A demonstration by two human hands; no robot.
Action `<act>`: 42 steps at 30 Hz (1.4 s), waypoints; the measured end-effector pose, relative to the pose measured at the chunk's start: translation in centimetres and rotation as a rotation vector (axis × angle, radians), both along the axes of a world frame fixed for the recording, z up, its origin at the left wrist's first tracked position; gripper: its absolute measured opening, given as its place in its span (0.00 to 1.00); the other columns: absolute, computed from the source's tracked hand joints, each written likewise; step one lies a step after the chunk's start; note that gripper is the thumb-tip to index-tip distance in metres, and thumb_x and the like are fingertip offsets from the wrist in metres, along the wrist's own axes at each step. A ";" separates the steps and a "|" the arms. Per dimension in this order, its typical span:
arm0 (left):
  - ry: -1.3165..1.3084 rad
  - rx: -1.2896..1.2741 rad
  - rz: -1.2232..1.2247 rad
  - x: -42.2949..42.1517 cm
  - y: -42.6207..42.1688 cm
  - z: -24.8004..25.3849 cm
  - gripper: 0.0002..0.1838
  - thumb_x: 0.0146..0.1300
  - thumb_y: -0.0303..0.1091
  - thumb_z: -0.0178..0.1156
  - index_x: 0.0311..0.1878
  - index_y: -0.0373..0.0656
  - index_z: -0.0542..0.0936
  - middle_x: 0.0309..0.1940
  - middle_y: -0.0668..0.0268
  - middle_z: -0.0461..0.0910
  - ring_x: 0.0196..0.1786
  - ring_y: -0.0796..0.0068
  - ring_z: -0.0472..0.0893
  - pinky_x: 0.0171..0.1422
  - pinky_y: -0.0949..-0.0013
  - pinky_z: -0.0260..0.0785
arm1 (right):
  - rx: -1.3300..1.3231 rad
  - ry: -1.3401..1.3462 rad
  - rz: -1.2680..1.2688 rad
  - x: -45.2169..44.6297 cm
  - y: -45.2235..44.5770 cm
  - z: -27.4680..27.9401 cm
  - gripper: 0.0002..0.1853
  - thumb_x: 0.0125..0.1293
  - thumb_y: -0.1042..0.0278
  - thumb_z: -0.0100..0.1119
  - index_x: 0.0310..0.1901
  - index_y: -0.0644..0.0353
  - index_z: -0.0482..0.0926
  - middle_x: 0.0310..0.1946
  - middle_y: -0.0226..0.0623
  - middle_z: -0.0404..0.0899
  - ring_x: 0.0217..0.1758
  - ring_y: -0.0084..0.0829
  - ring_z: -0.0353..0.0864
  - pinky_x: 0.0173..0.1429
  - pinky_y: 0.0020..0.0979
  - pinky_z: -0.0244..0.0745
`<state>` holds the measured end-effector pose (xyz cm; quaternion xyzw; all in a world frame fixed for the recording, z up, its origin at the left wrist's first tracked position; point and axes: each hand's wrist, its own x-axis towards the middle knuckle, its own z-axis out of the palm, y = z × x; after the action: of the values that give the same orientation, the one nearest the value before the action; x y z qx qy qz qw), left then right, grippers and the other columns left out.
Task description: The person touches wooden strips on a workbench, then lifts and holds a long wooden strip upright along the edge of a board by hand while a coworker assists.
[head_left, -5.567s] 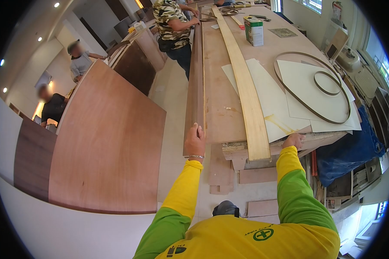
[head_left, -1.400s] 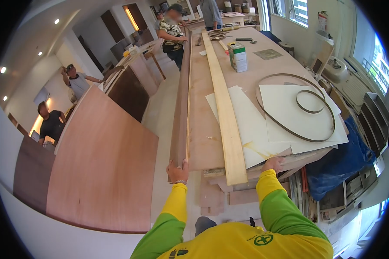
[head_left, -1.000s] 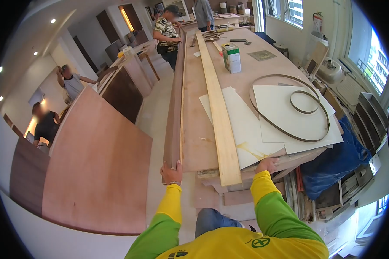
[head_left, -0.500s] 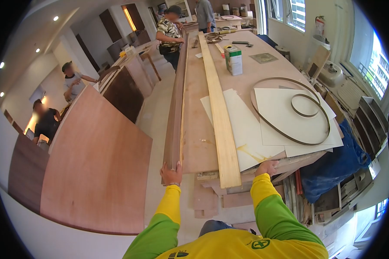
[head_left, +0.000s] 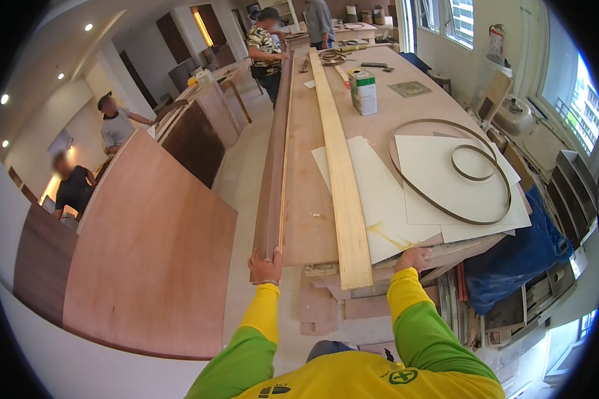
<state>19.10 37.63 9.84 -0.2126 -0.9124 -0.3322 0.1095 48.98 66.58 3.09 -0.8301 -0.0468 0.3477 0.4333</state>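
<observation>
My left hand (head_left: 265,265) is closed around the near end of a long brown board (head_left: 273,166), which stands along the left edge of the worktable (head_left: 306,193). At the board's far end a person in a camouflage shirt (head_left: 264,48) has a hand on it. My right hand (head_left: 412,259) grips the table's near edge, by the corner of the white sheets (head_left: 386,206). Between my hands a pale wooden strip (head_left: 343,173) lies lengthwise on the table, its near end jutting past the edge.
A large reddish panel (head_left: 153,253) stands at left, with two people behind it. On the table are a green and white can (head_left: 363,93), a hammer (head_left: 378,66) and coiled edging strips (head_left: 506,199). A blue plastic sheet (head_left: 512,259) hangs at right.
Since the earliest frame the view has shifted, and my hands appear lower and further left, with the same holds. Over the last second my hands have barely moved. The people behind the panel have shifted posture.
</observation>
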 end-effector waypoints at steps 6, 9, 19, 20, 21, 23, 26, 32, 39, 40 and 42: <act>-0.013 0.014 0.004 0.2 0.1 0.4 0.38 0.60 0.56 0.63 0.60 0.28 0.75 0.63 0.43 0.73 0.68 0.39 0.67 0.75 0.48 0.59 | -0.009 -0.008 -0.007 0.0 -0.1 0.2 0.43 0.70 0.32 0.44 0.56 0.76 0.73 0.52 0.68 0.79 0.55 0.62 0.81 0.58 0.53 0.78; -0.020 0.016 0.006 0.1 0.1 0.3 0.37 0.60 0.55 0.63 0.60 0.29 0.75 0.63 0.43 0.73 0.68 0.39 0.67 0.74 0.48 0.59 | 0.034 0.022 0.025 0.0 -0.7 1.4 0.41 0.71 0.33 0.42 0.58 0.74 0.72 0.55 0.67 0.77 0.58 0.63 0.78 0.62 0.53 0.74; 0.012 0.000 -0.004 -0.2 0.0 -0.2 0.39 0.60 0.56 0.62 0.59 0.26 0.75 0.63 0.41 0.73 0.68 0.40 0.68 0.75 0.49 0.58 | -0.002 0.045 0.030 0.0 -1.0 2.8 0.42 0.71 0.32 0.40 0.60 0.73 0.70 0.55 0.67 0.77 0.58 0.63 0.78 0.62 0.53 0.74; 0.011 0.000 -0.003 -0.1 0.1 -0.1 0.39 0.60 0.56 0.62 0.59 0.26 0.75 0.63 0.41 0.73 0.68 0.40 0.68 0.75 0.49 0.58 | -0.009 0.042 0.042 0.0 -1.0 2.6 0.42 0.71 0.31 0.40 0.60 0.73 0.70 0.55 0.67 0.77 0.58 0.62 0.78 0.62 0.53 0.74; 0.008 0.006 0.006 0.0 0.1 -0.1 0.39 0.60 0.56 0.62 0.59 0.26 0.75 0.63 0.41 0.73 0.68 0.40 0.68 0.76 0.49 0.57 | -0.015 0.038 0.053 0.0 -1.0 2.5 0.42 0.71 0.31 0.39 0.61 0.73 0.70 0.56 0.67 0.76 0.58 0.62 0.78 0.62 0.53 0.74; 0.004 0.013 0.017 0.1 0.1 0.0 0.39 0.60 0.56 0.62 0.59 0.26 0.75 0.63 0.41 0.73 0.68 0.40 0.68 0.76 0.49 0.57 | -0.016 0.033 0.059 0.1 -0.9 2.3 0.42 0.71 0.31 0.39 0.61 0.73 0.69 0.56 0.67 0.76 0.59 0.62 0.78 0.62 0.53 0.74; -0.004 0.023 0.029 0.1 0.1 -0.1 0.39 0.60 0.56 0.63 0.59 0.26 0.75 0.62 0.41 0.74 0.68 0.41 0.68 0.76 0.49 0.57 | -0.009 0.043 0.068 0.1 -0.9 2.1 0.43 0.72 0.31 0.39 0.62 0.73 0.69 0.57 0.67 0.75 0.59 0.62 0.78 0.62 0.53 0.74; 0.000 0.023 0.023 0.0 0.1 -0.1 0.39 0.60 0.56 0.62 0.59 0.26 0.75 0.63 0.41 0.73 0.68 0.41 0.68 0.76 0.48 0.56 | -0.017 0.037 0.072 0.0 -0.9 2.3 0.43 0.72 0.31 0.39 0.62 0.72 0.67 0.57 0.67 0.75 0.59 0.63 0.77 0.62 0.54 0.74; 0.020 0.003 0.017 0.0 0.1 0.0 0.38 0.61 0.56 0.62 0.59 0.26 0.75 0.63 0.41 0.74 0.68 0.42 0.69 0.77 0.49 0.55 | -0.030 0.025 0.067 0.1 -0.5 1.3 0.43 0.71 0.31 0.39 0.63 0.72 0.68 0.58 0.67 0.75 0.60 0.63 0.77 0.63 0.54 0.73; 0.034 -0.004 0.007 -0.1 0.1 -0.1 0.38 0.61 0.56 0.62 0.59 0.26 0.75 0.62 0.41 0.74 0.68 0.43 0.69 0.77 0.49 0.55 | -0.030 0.024 0.067 0.1 -0.5 1.2 0.43 0.71 0.31 0.39 0.63 0.72 0.68 0.58 0.67 0.75 0.60 0.63 0.77 0.63 0.54 0.73; 0.037 -0.006 0.007 -0.1 0.1 -0.1 0.38 0.61 0.55 0.62 0.59 0.26 0.75 0.62 0.41 0.74 0.68 0.43 0.70 0.77 0.49 0.55 | -0.015 0.040 0.058 0.1 -0.5 1.3 0.43 0.71 0.30 0.39 0.63 0.71 0.69 0.58 0.67 0.75 0.60 0.63 0.77 0.63 0.54 0.73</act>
<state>19.01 37.72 9.73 -0.2159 -0.9119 -0.3253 0.1267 49.08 66.04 4.43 -0.8246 -0.0593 0.3770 0.4175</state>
